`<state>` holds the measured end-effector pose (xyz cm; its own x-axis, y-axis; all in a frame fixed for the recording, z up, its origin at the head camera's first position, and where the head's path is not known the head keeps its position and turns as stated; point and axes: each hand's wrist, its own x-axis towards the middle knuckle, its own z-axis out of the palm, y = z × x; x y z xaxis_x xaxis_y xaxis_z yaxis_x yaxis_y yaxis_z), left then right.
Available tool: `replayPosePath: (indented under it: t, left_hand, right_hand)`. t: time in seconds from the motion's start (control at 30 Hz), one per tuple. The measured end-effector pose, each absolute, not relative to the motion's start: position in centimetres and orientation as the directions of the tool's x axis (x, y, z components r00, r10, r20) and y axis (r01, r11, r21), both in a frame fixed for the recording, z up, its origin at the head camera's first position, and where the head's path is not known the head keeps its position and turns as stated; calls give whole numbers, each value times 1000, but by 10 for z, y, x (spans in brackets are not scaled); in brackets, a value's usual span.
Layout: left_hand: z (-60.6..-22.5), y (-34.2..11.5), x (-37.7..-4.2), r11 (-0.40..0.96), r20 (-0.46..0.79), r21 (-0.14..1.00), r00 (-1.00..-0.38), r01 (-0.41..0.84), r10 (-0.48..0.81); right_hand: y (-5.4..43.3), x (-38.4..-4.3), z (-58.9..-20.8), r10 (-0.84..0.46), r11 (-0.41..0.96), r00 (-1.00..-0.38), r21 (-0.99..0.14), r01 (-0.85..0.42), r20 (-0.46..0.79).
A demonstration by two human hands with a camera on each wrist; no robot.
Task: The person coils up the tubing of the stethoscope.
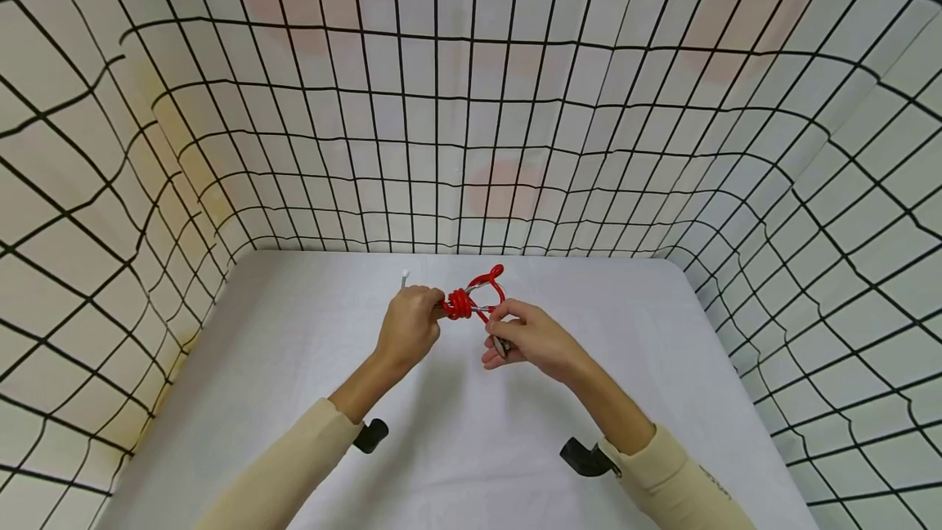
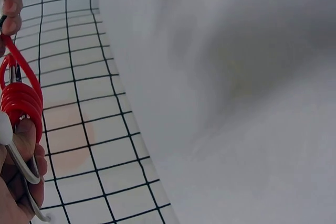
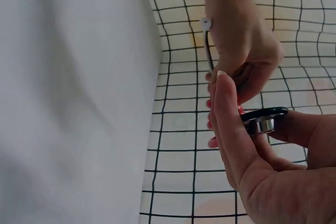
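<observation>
Clearly, both hands worked above the middle of the white worktop, a little toward its twelve o'clock edge. The left hand had its fingers curled round the red coiled cord, gripping the tight bundle of turns together with a thin white cable whose white tip stuck up at the hand's twelve o'clock. From the bundle a red loop rose toward one o'clock and came back down to the right hand. That hand pinched a small dark, metal-rimmed piece between thumb and fingers, at the cord's four o'clock; what the piece was I could not tell.

As for risk, I judged the coil the weak point: the left grip held many turns at once, so a loosened finger could let them spring apart and tangle with the white cable. A hard pull from the right hand might also slip the small piece out of the pinch and drop it onto the worktop.

No container showed anywhere; only a gridded cloth backdrop surrounded the worktop.
</observation>
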<state>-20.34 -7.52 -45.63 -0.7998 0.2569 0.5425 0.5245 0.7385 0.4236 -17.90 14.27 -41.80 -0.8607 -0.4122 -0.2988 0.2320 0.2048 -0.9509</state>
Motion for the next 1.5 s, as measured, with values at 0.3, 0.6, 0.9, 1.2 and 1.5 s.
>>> replayPosePath:
  t: [0.3,0.6,0.9,1.2,1.5]
  left_hand:
    - [-458,-73,-198,752,537,396,-797,528,276]
    - [-455,-69,-194,746,561,376,-775,550,289]
    - [-448,-63,-191,747,595,331,-742,577,309]
    - [-440,-59,-189,745,606,332,-736,579,302]
    - [-443,-59,-189,747,598,339,-744,572,298]
  right_hand:
    - [145,-180,-401,-465,111,-837,-957,268,-288]
    - [146,-184,-402,-400,115,-893,-978,175,-206]
    - [134,-184,-415,-81,438,-995,-894,-90,60]
    - [129,-187,-431,48,522,-901,-779,-346,432]
    - [131,-191,-427,145,544,-932,-814,-204,331]
